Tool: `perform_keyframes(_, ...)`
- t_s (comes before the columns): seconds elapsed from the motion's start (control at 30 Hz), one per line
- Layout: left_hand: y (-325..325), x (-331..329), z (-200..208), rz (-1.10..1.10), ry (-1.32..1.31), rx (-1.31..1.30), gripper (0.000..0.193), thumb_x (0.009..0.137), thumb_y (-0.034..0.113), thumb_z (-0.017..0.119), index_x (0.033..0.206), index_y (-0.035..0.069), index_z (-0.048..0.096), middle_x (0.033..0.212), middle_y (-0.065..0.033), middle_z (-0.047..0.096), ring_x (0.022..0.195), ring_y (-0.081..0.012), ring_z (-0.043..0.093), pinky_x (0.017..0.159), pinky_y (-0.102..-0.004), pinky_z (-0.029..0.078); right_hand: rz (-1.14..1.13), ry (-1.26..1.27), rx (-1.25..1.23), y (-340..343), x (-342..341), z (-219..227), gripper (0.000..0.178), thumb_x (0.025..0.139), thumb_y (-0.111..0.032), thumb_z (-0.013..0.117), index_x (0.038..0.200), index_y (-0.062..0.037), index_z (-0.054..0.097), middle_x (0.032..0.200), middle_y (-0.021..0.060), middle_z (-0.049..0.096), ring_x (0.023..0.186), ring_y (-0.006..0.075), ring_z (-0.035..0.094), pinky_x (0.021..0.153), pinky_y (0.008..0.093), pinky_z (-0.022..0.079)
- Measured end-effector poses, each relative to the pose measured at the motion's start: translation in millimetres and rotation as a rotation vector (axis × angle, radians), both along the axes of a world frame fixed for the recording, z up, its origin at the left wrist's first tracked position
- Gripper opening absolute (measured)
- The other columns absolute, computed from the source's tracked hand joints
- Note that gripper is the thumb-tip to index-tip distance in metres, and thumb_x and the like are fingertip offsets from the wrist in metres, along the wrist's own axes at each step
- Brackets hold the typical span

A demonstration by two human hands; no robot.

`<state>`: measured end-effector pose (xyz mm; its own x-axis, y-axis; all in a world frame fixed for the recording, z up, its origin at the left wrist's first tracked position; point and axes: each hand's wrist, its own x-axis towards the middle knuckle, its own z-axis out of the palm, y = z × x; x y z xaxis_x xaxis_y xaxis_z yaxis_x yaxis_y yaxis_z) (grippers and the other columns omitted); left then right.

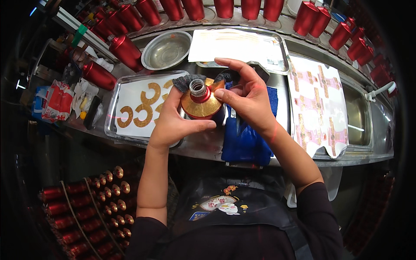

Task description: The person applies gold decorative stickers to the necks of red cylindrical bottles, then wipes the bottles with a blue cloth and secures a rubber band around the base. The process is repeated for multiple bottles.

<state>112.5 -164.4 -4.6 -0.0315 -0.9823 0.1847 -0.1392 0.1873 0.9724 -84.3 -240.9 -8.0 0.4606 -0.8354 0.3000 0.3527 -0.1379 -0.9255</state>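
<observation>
A red bottle (202,116) with an open, threaded clear neck (198,87) stands between my hands, its mouth toward me. My left hand (170,123) wraps round its left side, thumb across the front. A gold curved decal (194,105) covers the bottle's shoulder. Its right end lifts beside the neck, where the thumb of my right hand (251,104) presses on it. My right index finger is stretched out; the other fingertips are partly hidden. Dark grey fabric (189,80) shows around fingers behind the neck.
To the left, a metal tray (111,118) holds a sheet with gold arc decals (143,115). Behind are a metal bowl (167,51) and white sheets (229,45). A blue cloth (247,145) hangs over the front edge. Patterned decal sheets (318,108) and a sink (359,115) lie right. Red bottles (224,8) line the conveyor.
</observation>
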Motion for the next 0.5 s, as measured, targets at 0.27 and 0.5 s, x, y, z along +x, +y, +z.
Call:
perform_keyframes(0.27, -13.5, 16.4, 7.2, -0.272, 0.333, 0.073, 0.100, 0.066, 0.011, 0.092, 0.150, 0.001, 0.039, 0.153, -0.0152, 0.046, 0.137, -0.0251, 0.050, 0.115, -0.0408, 0.040, -0.151, -0.041, 0.037, 6.2, -3.8, 1.8, 0.055, 0.088, 0.003, 0.070, 0.140, 0.0002, 0.053, 0.136, 0.0072, 0.059, 0.077, -0.0011, 0.058, 0.073, 0.0149, 0.048)
perform_keyframes(0.5, 3.9, -0.9, 6.6, 0.006, 0.216, 0.141, 0.064, 0.081, 0.024, 0.080, 0.137, 0.000, 0.058, 0.138, -0.0162, 0.061, 0.126, -0.0258, 0.059, 0.110, -0.0415, 0.044, -0.159, 0.454, -0.202, 21.0, -11.7, 0.8, 0.047, 0.085, -0.014, 0.078, 0.128, -0.0024, 0.062, 0.119, 0.0019, 0.061, 0.071, -0.0028, 0.046, 0.057, 0.0151, 0.037)
